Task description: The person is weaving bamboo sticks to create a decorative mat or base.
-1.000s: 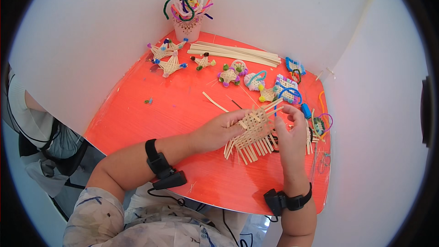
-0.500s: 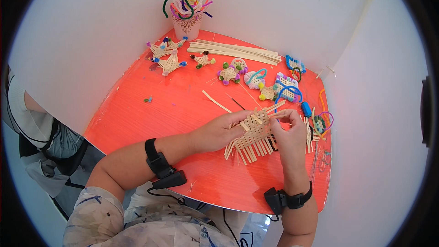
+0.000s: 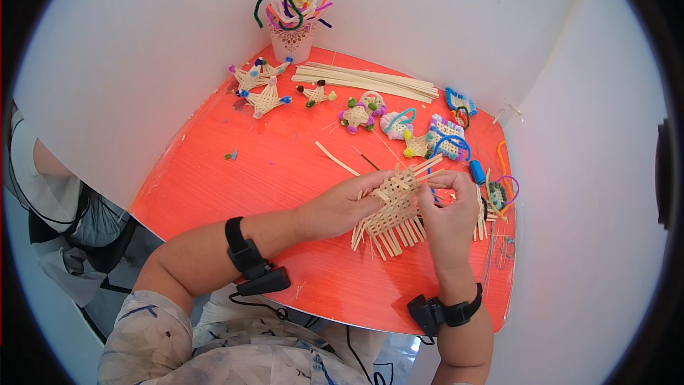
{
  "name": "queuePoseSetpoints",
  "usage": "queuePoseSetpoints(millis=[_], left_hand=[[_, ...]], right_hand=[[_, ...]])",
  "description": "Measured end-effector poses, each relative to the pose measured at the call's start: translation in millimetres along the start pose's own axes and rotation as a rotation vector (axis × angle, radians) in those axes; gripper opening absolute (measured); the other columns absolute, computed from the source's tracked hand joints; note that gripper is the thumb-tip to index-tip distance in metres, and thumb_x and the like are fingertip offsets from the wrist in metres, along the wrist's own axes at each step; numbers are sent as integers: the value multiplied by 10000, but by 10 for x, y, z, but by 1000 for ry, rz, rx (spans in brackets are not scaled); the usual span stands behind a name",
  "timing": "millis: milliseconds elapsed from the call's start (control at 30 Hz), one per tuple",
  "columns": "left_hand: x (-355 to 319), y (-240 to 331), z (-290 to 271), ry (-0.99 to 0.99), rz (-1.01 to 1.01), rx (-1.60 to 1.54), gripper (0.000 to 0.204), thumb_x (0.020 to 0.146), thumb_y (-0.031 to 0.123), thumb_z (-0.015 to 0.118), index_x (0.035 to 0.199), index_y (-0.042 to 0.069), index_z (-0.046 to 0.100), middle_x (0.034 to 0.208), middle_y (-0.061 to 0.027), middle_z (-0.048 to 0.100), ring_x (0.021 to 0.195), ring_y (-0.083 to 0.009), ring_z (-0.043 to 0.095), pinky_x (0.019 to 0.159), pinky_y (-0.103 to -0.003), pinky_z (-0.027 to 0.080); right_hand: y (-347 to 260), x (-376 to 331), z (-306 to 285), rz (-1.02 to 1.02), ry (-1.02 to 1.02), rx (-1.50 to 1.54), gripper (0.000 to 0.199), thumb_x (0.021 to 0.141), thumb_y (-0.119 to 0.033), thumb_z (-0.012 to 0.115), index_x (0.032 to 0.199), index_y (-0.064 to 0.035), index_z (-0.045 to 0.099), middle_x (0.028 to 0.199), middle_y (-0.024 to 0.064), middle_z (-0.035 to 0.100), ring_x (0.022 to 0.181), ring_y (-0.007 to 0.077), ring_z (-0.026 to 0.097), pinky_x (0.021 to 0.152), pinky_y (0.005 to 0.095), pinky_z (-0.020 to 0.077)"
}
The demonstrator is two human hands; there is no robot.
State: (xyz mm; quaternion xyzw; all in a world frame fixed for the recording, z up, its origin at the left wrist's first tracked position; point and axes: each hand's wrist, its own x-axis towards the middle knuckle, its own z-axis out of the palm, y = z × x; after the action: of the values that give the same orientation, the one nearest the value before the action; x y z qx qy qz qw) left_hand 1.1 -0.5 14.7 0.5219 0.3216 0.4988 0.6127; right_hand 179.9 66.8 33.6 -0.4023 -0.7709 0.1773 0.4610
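Observation:
A small woven mat (image 3: 394, 207) of pale flat strips hangs between my hands over the right part of the table, its loose strip ends fanning out at the lower edge and upper right. My left hand (image 3: 349, 205) grips the mat by its left edge, thumb on top. At the upper right, my right hand (image 3: 452, 212) pinches the loose strip ends with thumb and forefinger. The fingertips partly cover the strips there, so the exact number held is hidden. A black band sits on each forearm.
Behind the hands lie finished woven pieces edged with coloured pipe cleaners (image 3: 447, 134), woven stars (image 3: 266, 100) and a bundle of flat strips (image 3: 367, 82). A pink pot (image 3: 291, 43) of pipe cleaners stands at the back. White panels (image 3: 427, 14) enclose the red table (image 3: 235, 178).
My right hand has turned slightly and its wrist has shifted a little left. The mat has tilted slightly with it, while my left hand keeps its hold.

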Motion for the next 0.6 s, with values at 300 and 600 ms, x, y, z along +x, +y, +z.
queuePoseSetpoints(millis=[300,600], left_hand=[[11,-16,6,-4,12,9,478,985,34,402,1451,29,293,1337,-82,503,1225,-138,494,1021,-305,423],[5,-20,9,-11,35,69,516,981,18,388,1474,13,235,1366,-102,474,1238,-146,484,1028,-309,418]], right_hand=[[-8,3,-7,-107,31,-119,193,690,-54,710,801,-76,554,891,41,588,892,233,545,818,379,350],[-56,-26,30,-124,48,-191,188,677,-45,703,786,-78,554,953,71,529,966,263,475,857,399,327]])
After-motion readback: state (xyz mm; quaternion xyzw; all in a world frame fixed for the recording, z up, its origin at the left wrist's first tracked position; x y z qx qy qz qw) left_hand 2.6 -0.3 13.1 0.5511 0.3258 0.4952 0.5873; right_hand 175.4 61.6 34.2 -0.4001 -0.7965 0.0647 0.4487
